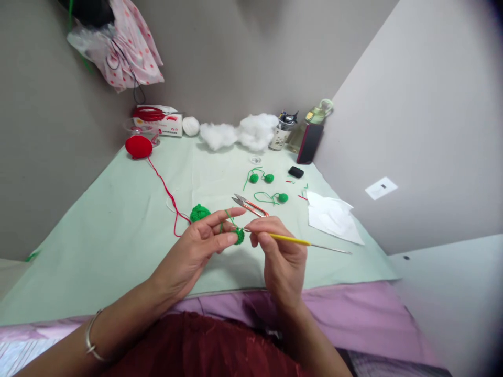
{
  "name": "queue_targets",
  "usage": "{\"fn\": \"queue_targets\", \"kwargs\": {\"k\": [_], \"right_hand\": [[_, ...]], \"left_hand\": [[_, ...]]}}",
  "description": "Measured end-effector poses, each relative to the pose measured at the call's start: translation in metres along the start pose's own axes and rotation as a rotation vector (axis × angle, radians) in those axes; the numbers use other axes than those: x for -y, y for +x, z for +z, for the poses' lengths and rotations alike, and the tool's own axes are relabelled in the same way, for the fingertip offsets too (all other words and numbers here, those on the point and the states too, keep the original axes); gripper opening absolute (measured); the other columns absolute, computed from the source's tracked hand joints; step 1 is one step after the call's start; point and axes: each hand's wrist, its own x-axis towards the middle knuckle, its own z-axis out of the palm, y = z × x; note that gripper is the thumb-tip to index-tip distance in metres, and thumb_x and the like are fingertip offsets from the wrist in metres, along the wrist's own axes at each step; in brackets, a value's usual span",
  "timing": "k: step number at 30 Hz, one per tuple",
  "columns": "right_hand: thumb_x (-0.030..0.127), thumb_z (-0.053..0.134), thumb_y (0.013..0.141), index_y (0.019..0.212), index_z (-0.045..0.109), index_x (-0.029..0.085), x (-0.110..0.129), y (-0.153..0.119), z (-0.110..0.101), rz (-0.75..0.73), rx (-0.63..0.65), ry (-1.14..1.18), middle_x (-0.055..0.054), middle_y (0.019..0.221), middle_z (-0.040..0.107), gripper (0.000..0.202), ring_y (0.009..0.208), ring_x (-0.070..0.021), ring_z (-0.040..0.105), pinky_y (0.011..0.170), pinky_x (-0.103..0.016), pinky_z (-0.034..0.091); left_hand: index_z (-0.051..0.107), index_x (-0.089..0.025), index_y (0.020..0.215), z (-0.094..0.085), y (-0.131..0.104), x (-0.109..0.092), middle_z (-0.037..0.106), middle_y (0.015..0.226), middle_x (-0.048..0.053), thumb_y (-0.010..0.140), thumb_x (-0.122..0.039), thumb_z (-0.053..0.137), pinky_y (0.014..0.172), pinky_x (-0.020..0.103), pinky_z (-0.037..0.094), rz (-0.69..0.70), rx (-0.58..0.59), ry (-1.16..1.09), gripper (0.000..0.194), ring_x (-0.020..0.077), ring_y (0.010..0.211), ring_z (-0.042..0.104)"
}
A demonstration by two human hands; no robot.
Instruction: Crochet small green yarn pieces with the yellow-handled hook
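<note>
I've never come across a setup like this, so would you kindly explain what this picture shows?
Certainly. There is no machine here, just a person's two bare hands, seen from a camera worn on the head that looks forward and down. The left hand pinches a small green crocheted piece; the right hand holds a yellow-handled hook with its tip at that piece. On the pale green tabletop lie a green yarn ball, a red yarn ball, orange-handled snips, three little green balls and fluffy white stuffing.
</note>
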Motion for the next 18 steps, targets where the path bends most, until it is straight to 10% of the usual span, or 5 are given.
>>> {"fn": "queue_targets", "kwargs": {"k": [12, 18], "right_hand": [[0.037, 0.068, 0.098, 0.085, 0.077, 0.023, -0.006, 0.005, -0.003, 0.353, -0.009, 0.460, -0.001, 0.078, 0.067, 0.021, 0.060, -0.0109, 0.058, 0.056, -0.026, 0.050], [0.029, 0.069, 0.099, 0.093, 0.083, 0.027, -0.002, -0.004, 0.000, 0.161, -0.032, 0.145, -0.002, 0.087, 0.074, 0.015, 0.078, -0.0146, 0.063, 0.071, -0.030, 0.051]], "left_hand": [[0.080, -0.020, 0.122, -0.003, 0.002, 0.002, 0.062, 0.088, 0.001, 0.078, -0.026, 0.079, 0.087, 0.029, 0.045, -0.031, 0.127, -0.129, 0.044, 0.0155, 0.085, 0.054], [0.078, -0.035, 0.125, -0.002, 0.000, 0.008, 0.066, 0.091, -0.002, 0.086, -0.028, 0.084, 0.092, 0.027, 0.045, 0.113, 0.054, 0.114, 0.040, 0.0146, 0.091, 0.057]]}}
